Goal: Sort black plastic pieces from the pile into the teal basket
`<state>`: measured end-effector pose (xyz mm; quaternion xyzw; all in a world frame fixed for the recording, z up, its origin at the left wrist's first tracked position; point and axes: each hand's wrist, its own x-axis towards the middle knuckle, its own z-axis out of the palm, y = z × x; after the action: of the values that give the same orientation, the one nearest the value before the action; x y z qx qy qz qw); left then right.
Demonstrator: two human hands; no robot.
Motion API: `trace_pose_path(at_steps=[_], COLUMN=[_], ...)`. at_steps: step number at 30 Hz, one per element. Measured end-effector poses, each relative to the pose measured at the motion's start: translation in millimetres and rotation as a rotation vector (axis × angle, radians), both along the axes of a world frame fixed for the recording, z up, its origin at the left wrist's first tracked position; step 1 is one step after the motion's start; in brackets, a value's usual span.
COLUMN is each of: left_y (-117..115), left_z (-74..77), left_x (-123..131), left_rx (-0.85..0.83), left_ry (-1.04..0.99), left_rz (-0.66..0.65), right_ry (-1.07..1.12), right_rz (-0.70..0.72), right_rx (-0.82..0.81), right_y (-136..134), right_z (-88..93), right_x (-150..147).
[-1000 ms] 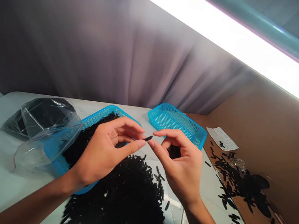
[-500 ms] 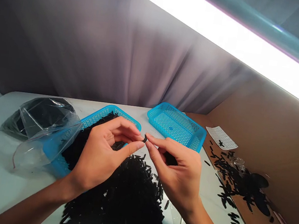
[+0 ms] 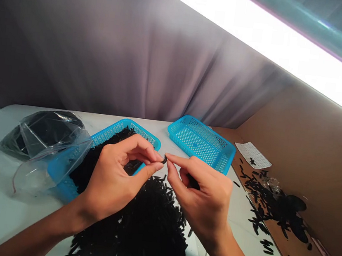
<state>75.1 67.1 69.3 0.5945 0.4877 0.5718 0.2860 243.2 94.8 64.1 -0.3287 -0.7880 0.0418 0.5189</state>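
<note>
Between my two hands, above a heap of black strips (image 3: 149,229), is a small curved black strip (image 3: 165,159). My left hand (image 3: 118,171) pinches it between thumb and fingertips from the left. From the right, my right hand (image 3: 203,186) has its index finger and thumb at the strip's other side, pressed close to it. Something dark shows under the curled fingers of my right hand, too shaded to name. Behind my left hand stands a blue basket (image 3: 124,123) filled with more black strips, partly hidden by the hand.
A second blue basket (image 3: 198,144) stands at the back. A clear plastic bag (image 3: 45,137) with dark contents lies at left, overlapping the filled basket. At right are scattered black pieces (image 3: 270,202), a gridded paper (image 3: 253,155) and a brown board (image 3: 286,229). A bright tube light (image 3: 263,35) hangs overhead.
The view has shifted slightly. My right thumb and index finger have parted a little more around the curved strip; my left hand keeps its pinch.
</note>
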Motion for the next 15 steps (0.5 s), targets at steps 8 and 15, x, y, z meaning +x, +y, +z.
trace_pose_path(at_steps=[8, 15], left_y=[-5.3, -6.1], left_z=[4.0, 3.6], left_x=[6.8, 9.1], left_rx=[-0.055, -0.038], left_ry=[-0.147, -0.135], left_rz=[0.014, 0.032], right_ry=[0.012, 0.042], right_rz=[-0.102, -0.009], right_rx=[0.025, -0.110], right_y=[-7.6, -6.1], right_z=[6.8, 10.8], right_x=[-3.1, 2.7])
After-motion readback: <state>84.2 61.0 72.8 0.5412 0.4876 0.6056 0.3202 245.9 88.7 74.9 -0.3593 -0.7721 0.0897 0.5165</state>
